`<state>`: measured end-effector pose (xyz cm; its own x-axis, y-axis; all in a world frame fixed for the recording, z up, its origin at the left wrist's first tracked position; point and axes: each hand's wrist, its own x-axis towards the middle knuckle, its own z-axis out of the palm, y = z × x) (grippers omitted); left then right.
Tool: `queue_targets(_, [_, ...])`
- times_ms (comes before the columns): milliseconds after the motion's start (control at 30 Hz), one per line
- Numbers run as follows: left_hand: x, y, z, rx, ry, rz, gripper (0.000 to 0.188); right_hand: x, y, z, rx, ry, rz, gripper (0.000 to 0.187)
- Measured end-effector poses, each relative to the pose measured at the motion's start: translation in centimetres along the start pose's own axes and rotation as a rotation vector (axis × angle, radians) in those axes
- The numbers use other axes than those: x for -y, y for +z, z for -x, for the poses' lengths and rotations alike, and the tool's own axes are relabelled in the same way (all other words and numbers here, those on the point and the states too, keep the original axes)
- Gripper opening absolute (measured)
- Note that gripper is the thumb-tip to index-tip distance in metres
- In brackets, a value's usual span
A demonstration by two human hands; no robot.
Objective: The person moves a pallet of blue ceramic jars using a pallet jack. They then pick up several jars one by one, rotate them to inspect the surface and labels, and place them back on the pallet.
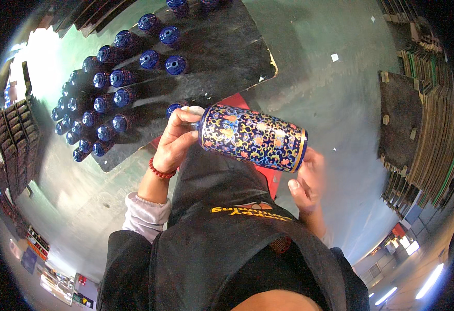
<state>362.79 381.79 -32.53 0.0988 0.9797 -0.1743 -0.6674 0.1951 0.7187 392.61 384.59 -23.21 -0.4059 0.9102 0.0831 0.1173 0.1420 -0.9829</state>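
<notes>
A dark blue vase (253,136) with a dense pattern of coloured flowers and scrolls lies tilted on its side in the air in front of me. My left hand (174,142), with a red bead bracelet on its wrist, grips the narrow neck end. Something small and white (193,110), perhaps a cloth, shows at its fingertips. Beside the vase's base is my right hand (308,181), slightly blurred, its thumb apart from the vase and its fingers close to the base rim. Whether those fingers touch the rim cannot be made out.
Many similar blue vases (123,97) stand upright on a dark board (222,57) at the far left. A red surface (271,179) shows beneath the held vase. Stacked flat boards (431,129) line the right side; a dark ridged stack (15,142) stands at the left.
</notes>
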Motion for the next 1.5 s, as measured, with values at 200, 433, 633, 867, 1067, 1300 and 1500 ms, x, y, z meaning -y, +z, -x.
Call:
queue_targets(200, [0.4, 0.4, 0.3, -0.03, 0.033, 0.006, 0.032, 0.6, -0.7, -0.1, 0.055, -0.016, -0.012, 0.035])
queue_targets(433, [0.9, 0.7, 0.7, -0.058, 0.02, 0.049, 0.03, 1.0, -0.6, 0.4, 0.044, -0.063, 0.034, 0.032])
queue_targets(633, [1.8, 0.4, 1.1, -0.098, 0.01, 0.078, 0.03, 1.1, -0.3, 0.3, 0.062, -0.096, 0.074, 0.033])
queue_targets(867, [2.4, -0.1, 1.3, -0.089, -0.002, 0.096, 0.033, 0.9, -0.4, 0.0, 0.092, -0.127, 0.194, 0.034])
queue_targets(1067, [2.5, -0.1, 0.9, -0.074, -0.032, 0.091, 0.032, 0.7, -0.9, -0.3, 0.101, -0.109, 0.215, 0.037])
queue_targets(1300, [2.5, -0.1, 1.1, -0.106, -0.061, 0.091, 0.031, 0.9, -0.9, -0.6, 0.129, -0.122, 0.285, 0.039])
queue_targets(1500, [2.5, -0.2, 1.5, -0.137, -0.09, 0.108, 0.031, 0.7, -0.9, -0.4, 0.13, -0.102, 0.3, 0.04])
